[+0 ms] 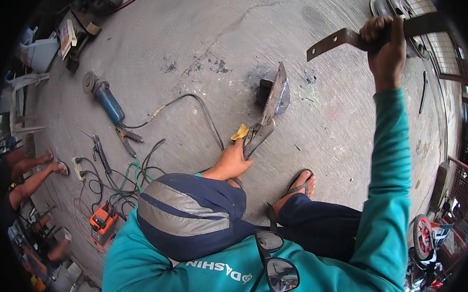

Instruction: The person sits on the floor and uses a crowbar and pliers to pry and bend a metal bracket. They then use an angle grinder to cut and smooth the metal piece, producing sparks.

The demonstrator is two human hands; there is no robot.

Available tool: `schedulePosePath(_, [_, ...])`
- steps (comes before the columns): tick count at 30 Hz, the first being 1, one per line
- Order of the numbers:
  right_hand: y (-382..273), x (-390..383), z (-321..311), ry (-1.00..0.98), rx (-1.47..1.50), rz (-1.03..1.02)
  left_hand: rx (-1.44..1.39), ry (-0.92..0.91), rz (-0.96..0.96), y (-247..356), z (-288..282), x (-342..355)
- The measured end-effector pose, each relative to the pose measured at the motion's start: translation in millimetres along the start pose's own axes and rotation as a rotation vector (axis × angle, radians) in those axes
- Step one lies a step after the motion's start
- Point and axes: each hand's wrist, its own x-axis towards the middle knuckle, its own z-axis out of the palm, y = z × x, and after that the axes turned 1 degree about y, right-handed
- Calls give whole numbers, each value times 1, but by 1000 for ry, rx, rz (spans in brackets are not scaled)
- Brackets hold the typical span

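My right hand [386, 48] is raised at the upper right, its fingers wrapped round a bent flat steel bar [327, 44] with holes near its end. My left hand [230, 161] is low over the floor, closed round the handles of locking pliers [258, 138]. A piece of yellow cloth or leather [240, 131] shows beside its fingers. The pliers' jaws meet the near end of a long, narrow steel plate [275, 94]. This plate stands tilted against a dark, thick metal block [282, 98] on the concrete, where the ground is scorched.
To the left lie a blue angle grinder [107, 102], a welding clamp [125, 141], tangled cables and an orange welding machine [103, 223]. Other people's legs [36, 170] are at the far left. Wheel rims [395, 6] and a red-wheeled bike [423, 237] stand along the right.
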Motion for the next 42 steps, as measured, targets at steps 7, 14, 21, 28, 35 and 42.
schedulePosePath(7, [-25,24,-103,124,-135,120,104,-114,-61,13,-51,-2])
schedulePosePath(14, [-25,-42,-189,-26,407,-142,466,-39,39,85,-125,-5])
schedulePosePath(21, [65,-173,-202,207,833,206,1320,312,371,94,-172,6])
schedulePosePath(28, [78,-274,-192,273,835,497,1147,292,373,89,-186,24])
schedulePosePath(35, [82,-296,-168,142,361,825,-575,-201,-259,84,-100,11])
schedulePosePath(42, [98,-317,-160,77,368,1009,-971,-198,-259,107,-44,8])
